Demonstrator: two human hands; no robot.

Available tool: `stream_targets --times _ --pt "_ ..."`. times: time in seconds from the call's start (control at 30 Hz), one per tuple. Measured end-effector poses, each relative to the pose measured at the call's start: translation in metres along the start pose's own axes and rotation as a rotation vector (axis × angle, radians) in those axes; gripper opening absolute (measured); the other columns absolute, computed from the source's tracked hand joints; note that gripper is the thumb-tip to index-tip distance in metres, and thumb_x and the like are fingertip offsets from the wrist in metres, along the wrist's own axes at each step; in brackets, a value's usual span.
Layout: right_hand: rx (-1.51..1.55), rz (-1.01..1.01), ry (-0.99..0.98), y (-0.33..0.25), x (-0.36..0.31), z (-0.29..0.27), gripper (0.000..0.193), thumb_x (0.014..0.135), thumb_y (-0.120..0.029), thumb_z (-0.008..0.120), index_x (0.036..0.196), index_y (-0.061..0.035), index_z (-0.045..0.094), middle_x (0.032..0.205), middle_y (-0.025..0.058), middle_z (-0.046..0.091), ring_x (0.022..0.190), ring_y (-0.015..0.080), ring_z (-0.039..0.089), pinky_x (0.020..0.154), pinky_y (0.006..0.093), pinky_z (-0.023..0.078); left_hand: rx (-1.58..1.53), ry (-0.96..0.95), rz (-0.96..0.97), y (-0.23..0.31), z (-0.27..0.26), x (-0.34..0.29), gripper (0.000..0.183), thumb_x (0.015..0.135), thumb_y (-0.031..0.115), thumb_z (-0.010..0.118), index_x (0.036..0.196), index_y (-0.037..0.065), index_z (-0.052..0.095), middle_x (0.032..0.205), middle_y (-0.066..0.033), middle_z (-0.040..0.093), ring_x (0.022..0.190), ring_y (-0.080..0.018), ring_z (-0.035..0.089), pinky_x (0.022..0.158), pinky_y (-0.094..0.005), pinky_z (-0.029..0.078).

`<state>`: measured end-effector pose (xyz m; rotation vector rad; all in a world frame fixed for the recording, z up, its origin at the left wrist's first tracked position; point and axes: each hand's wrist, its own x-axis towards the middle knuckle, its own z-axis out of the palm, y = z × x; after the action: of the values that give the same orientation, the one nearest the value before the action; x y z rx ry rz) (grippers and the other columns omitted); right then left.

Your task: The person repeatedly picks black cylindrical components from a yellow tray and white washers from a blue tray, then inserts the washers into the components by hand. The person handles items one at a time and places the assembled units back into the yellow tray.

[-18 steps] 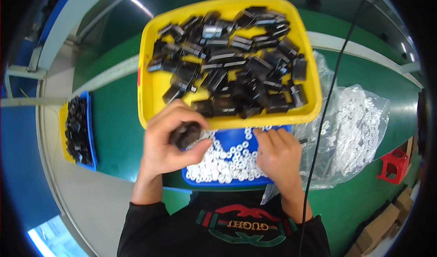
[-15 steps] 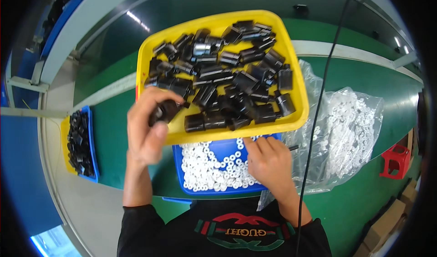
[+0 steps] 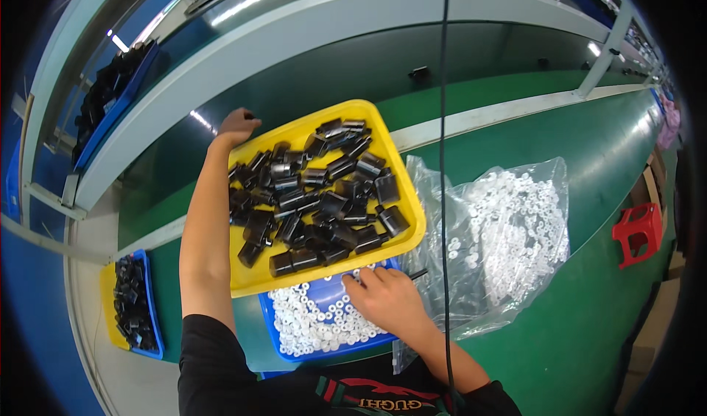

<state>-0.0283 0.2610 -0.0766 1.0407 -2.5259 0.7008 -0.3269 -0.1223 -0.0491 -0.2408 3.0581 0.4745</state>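
My left hand (image 3: 238,125) is stretched out past the far left corner of the yellow tray (image 3: 324,271), over the dark strip. Its fingers are closed at a dark piece, mostly hidden, that looks like a black plastic part. Many similar black plastic parts (image 3: 335,205) lie jumbled in the tray. Below it, my right hand (image 3: 387,298) rests with curled fingers over the blue tray (image 3: 328,294) of small white rings (image 3: 313,335). A thin black rod (image 3: 418,274) sticks out beside its knuckles; the fingers hide the other end.
A clear plastic bag (image 3: 515,232) of white rings lies to the right on the green table (image 3: 508,357). Black parts fill a bin (image 3: 132,302) at left. A black cable (image 3: 443,158) hangs across the view. One black part (image 3: 419,72) lies on the far dark strip (image 3: 353,70).
My left hand has moved from the tray's near left edge, where it held a black plastic part, out to the far left. My right hand stays over the rings. The whole view has shifted.
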Motion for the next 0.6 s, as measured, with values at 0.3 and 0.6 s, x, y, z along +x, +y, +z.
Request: stream_targets --times 0.3,0.6 --pt "0.060 0.011 -0.013 0.001 -0.002 0.003 0.020 0.072 -0.013 0.069 0.091 -0.0087 0.069 0.073 0.0033 0.054 0.065 0.0188 0.061 0.059 0.0328 0.051 0.212 0.263 0.066 0.034 0.011 -0.014 0.046 0.084 0.037 0.069 0.114 0.003 0.065 0.109 -0.0200 0.065 0.103 -0.0349 0.063 0.092 -0.0400 0.050" --pt "0.038 0.013 -0.071 0.001 -0.004 0.000 0.019 0.070 -0.012 0.071 0.090 -0.0088 0.069 0.074 0.0033 0.055 0.065 0.0199 0.061 0.060 0.0336 0.050 0.134 -0.014 0.321 0.096 -0.002 -0.118 0.040 0.086 0.036 0.068 0.109 0.004 0.065 0.104 -0.0167 0.065 0.099 -0.0325 0.064 0.087 -0.0413 0.050"
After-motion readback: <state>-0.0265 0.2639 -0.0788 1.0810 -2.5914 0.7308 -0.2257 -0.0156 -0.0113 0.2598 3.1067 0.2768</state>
